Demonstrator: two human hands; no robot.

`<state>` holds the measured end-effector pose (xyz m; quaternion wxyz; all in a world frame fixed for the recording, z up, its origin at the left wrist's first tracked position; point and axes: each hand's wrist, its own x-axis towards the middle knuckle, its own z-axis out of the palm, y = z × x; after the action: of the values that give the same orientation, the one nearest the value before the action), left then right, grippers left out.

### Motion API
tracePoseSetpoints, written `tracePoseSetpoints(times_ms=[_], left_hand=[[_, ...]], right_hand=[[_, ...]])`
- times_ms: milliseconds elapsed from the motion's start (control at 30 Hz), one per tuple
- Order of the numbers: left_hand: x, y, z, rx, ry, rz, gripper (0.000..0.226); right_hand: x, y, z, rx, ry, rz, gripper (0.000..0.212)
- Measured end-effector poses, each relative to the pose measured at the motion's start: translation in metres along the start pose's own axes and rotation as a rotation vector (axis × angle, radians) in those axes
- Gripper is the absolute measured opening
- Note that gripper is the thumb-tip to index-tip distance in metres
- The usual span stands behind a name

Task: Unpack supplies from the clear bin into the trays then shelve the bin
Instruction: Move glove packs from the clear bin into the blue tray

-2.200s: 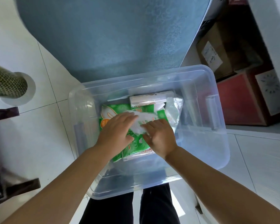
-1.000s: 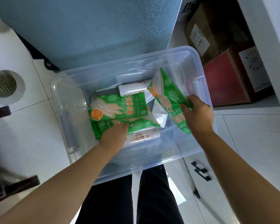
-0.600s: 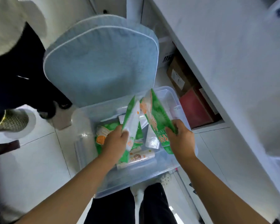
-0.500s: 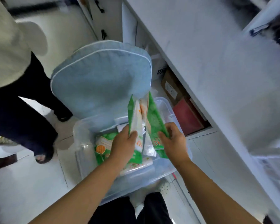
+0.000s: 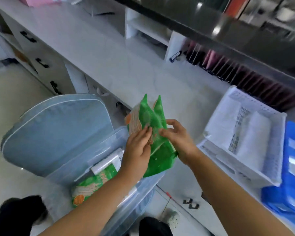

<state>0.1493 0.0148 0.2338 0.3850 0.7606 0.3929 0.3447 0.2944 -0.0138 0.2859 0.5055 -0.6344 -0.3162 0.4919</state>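
Note:
Two green glove packets (image 5: 153, 133) are held upright together above the clear bin (image 5: 107, 150). My left hand (image 5: 137, 149) presses on them from the left and my right hand (image 5: 177, 140) grips them from the right. Inside the bin lie another green packet (image 5: 92, 183) and a white packet (image 5: 107, 160). A white perforated tray (image 5: 245, 143) with white wrapped items sits on the counter to the right. Blue trays (image 5: 293, 181) are stacked at the far right edge.
A pale blue chair cushion (image 5: 54, 132) stands just behind the bin. The white counter (image 5: 119, 62) runs diagonally, with drawers (image 5: 41, 63) below at the left and file dividers (image 5: 237, 70) under a dark shelf at the back. A dark shape (image 5: 15, 213) lies at bottom left.
Both hands lifted a green packet each out of the bin and brought them together higher up. My view swung up from the bin to the counter and trays.

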Motion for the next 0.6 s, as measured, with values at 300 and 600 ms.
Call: tracePoseSetpoints(times_ms=[300,600], left_hand=[[0.068,0.082,0.038,0.047,0.008,0.211,0.044],[0.144,0.199,0.123,-0.205,-0.624,-0.003,0.084]], right_hand=[[-0.049,-0.041,-0.139,-0.146,0.072,0.004,0.034],[-0.122,-0.063,-0.296,-0.184,-0.051,-0.083,0.038]])
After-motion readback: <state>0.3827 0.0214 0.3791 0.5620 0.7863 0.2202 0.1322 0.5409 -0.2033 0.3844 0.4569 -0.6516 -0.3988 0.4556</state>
